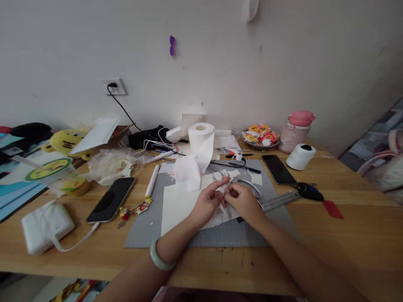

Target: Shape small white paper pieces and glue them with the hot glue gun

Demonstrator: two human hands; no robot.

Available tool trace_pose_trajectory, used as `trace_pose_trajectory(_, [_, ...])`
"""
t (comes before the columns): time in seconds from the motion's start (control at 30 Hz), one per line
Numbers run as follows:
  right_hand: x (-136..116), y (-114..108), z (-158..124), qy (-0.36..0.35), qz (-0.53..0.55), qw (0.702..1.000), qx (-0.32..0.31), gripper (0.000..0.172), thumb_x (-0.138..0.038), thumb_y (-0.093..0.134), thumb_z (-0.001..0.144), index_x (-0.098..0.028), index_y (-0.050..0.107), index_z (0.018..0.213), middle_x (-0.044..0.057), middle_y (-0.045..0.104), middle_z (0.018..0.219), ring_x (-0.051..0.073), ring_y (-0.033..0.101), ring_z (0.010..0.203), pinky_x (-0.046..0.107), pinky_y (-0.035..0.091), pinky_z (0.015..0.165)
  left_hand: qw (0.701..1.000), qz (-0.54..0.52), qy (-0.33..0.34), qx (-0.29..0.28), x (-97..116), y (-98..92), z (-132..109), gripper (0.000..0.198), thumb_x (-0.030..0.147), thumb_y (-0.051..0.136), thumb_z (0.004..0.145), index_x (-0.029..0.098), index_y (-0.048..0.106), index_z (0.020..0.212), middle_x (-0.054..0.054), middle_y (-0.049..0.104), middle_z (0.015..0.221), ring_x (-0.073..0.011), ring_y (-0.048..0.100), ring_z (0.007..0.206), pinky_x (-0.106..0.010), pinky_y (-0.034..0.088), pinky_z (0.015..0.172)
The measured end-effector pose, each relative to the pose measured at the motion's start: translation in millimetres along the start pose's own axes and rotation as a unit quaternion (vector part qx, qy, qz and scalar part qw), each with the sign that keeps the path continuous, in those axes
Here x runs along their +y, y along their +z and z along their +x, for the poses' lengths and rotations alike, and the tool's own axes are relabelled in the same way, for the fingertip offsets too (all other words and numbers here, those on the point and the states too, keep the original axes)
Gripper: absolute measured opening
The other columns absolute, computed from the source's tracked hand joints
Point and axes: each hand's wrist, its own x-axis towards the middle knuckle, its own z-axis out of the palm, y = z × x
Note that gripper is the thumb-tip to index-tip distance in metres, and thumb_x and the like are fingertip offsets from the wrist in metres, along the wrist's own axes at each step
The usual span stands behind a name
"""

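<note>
Left hand (pixel 204 204): we see it over the cutting mat (pixel 141 233), index finger stretched out, thumb bent in; whether it grips anything, we cannot tell;
Right hand (pixel 244 200): its fingertips draw together in a pinch, close against the left; what sits in them is too small for us to make out;
Paper: we find a cream sheet (pixel 174 207) on the mat, partly under the left hand; a white paper piece (pixel 224 214) shows below the meeting fingers;
Mat's right side: a steel ruler (pixel 278 202) extends past the edge, near a dark phone (pixel 278 170);
Behind: we note a paper roll (pixel 203 142), upright, its loose end trailing forward.
</note>
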Motion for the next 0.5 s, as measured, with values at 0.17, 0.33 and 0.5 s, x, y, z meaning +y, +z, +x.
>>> trace_pose_trajectory(0.17, [5.0, -6.3, 4.7, 0.008, -0.021, 0.998, 0.052, 0.006, -0.02, 0.052, 0.065, -0.019, 0.053, 0.059, -0.002, 0.05, 0.056, 0.013, 0.045, 0.056, 0.025, 0.033, 0.055, 1.0, 0.007, -0.003, -0.001, 2.3, 0.7, -1.5, 0.048, 0.015, 0.057, 0.071, 0.019, 0.057, 0.119, -0.007, 0.065, 0.104, -0.0066, 0.046, 0.051, -0.024, 0.038, 0.057])
trace_pose_trajectory(0.33, [10.5, -14.2, 9.9, 0.04, -0.007, 0.997, 0.07, 0.014, -0.029, 0.05, 0.07, -0.019, 0.056, 0.063, -0.001, 0.053, 0.057, 0.014, 0.048, 0.055, 0.025, 0.035, 0.055, 1.0, 0.012, -0.006, 0.003, 2.0, 0.3, -1.5, 0.047, 0.014, 0.057, 0.071, 0.015, 0.056, 0.118, 0.002, 0.06, 0.057, -0.011, 0.051, 0.053, -0.025, 0.038, 0.061])
trace_pose_trajectory(0.5, [8.6, -10.4, 8.2, 0.045, 0.038, 0.998, 0.003, 0.017, -0.033, 0.05, 0.071, -0.019, 0.057, 0.065, -0.002, 0.055, 0.057, 0.012, 0.048, 0.052, 0.024, 0.037, 0.052, 1.0, -0.003, -0.011, 0.024, -0.8, 0.6, 1.1, 0.037, 0.014, 0.059, 0.068, 0.017, 0.058, 0.105, 0.003, 0.061, 0.059, -0.0126, 0.056, 0.061, -0.025, 0.04, 0.067])
